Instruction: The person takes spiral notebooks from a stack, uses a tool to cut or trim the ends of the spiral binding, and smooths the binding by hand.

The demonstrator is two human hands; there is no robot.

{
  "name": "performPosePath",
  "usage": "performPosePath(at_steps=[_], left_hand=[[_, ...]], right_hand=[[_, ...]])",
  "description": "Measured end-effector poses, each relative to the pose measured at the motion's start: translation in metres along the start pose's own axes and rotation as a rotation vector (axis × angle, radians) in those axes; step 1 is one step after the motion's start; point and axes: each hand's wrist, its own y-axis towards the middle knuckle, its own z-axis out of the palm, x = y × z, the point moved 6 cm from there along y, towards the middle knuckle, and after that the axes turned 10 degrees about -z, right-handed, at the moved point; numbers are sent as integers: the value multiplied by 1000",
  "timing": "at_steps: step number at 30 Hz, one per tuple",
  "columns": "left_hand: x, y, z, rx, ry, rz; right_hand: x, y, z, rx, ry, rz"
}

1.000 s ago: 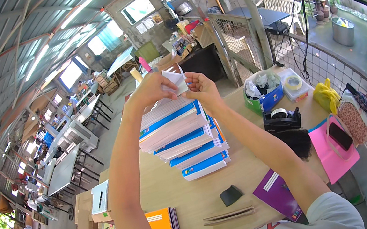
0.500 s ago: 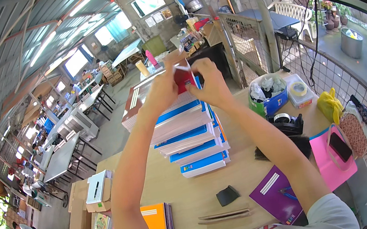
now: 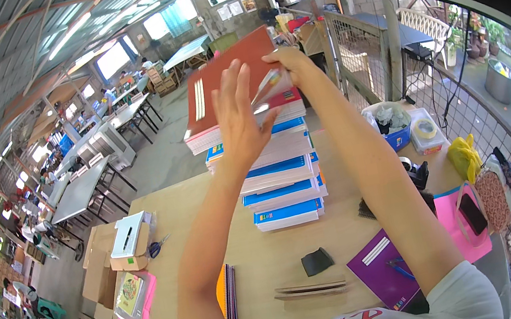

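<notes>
A tall stack of blue-covered notebooks (image 3: 287, 216) stands on the table in front of me, with reddish-brown notebooks (image 3: 235, 81) on top. My right hand (image 3: 295, 65) is closed on the right edge of the topmost reddish-brown notebook, fingertips on its cover. That edge is partly lifted, and pale pages (image 3: 270, 88) show below the cover. My left hand (image 3: 240, 118) is open, fingers extended, in front of the notebook's near side. Whether its palm touches the pages cannot be made out.
A purple notebook (image 3: 374, 268) with blue-handled pliers, a black pad (image 3: 316, 261) and cardboard strips (image 3: 311, 290) lie near me. Spiral notebooks (image 3: 228, 294) sit left, scissors (image 3: 159, 246) farther out. At right are a tape dispenser (image 3: 416, 173), a tub (image 3: 393, 128) and a phone (image 3: 472, 214).
My left hand has opened from its bent grip near the notebook's edge. More of the reddish-brown cover shows, tilted upward. My right hand stays at the right edge. The view has shifted slightly.
</notes>
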Motion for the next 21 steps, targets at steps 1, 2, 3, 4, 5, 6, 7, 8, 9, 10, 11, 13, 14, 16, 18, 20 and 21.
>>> performPosePath(at_steps=[1,2,3,4,5,6,7,8,9,10,11,13,14,16,18,20,21], left_hand=[[12,-8,-10,-4,14,-15],[30,-19,-41,-228,67,-55],[43,-28,-72,-453,114,-82],[62,-27,-91,-532,123,-242],[83,-25,-109,-606,123,-404],[122,-23,-126,-530,50,-524],[158,-33,-139,-444,-1,-657],[148,-36,-132,-246,-387,-698],[119,-38,-136,-51,-772,-726],[107,-65,-152,-29,-807,-772],[105,-109,-161,-18,-685,-883],[90,-192,-162,39,-564,-1017],[85,-238,-145,85,-569,-1054],[68,-321,-125,104,-655,-1226],[68,-426,-122,143,-657,-1461],[68,-488,-123,225,-659,-1506],[67,-501,-129,160,-648,-1516]], right_hand=[[2,-10,0,-41,4,-194],[3,-24,20,30,93,-246],[13,-34,33,94,182,-307],[27,-40,33,95,180,-310],[45,-47,32,141,120,-401],[64,-57,40,194,70,-488],[70,-74,57,199,89,-468],[79,-106,65,214,91,-478],[84,-140,75,232,95,-485],[76,-172,84,144,30,-489],[59,-206,84,50,-52,-484],[14,-274,50,36,-502,-322],[-14,-317,36,-79,-578,-151],[-66,-375,30,6,-633,-80],[-127,-419,31,29,-635,120],[-157,-436,39,56,-644,204],[-170,-442,45,137,-685,284]])
